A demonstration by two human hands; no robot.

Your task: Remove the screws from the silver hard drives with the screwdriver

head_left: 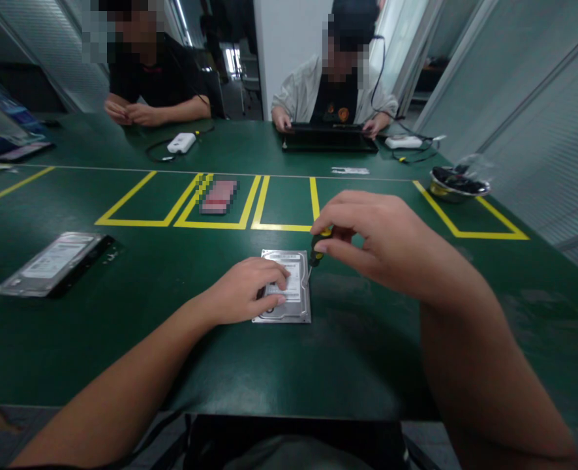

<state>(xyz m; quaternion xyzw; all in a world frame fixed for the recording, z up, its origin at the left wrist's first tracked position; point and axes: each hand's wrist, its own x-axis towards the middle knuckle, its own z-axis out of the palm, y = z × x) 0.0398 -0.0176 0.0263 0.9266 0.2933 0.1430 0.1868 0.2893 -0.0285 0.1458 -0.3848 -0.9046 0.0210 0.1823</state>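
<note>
A silver hard drive (293, 287) lies flat on the green table (357, 352) just in front of me. My left hand (247, 290) rests on its left side, fingers spread over the label, pressing it down. My right hand (372, 238) grips a small screwdriver (317, 251) with a black and yellow handle. The tool stands nearly upright, its tip on the drive's right edge.
A second hard drive (54, 262) lies at the left. Yellow tape boxes (264, 209) mark the table's middle, one with a pink item (218, 196). A metal bowl (458, 184) sits at right. Two people sit across, one at a laptop (329, 138).
</note>
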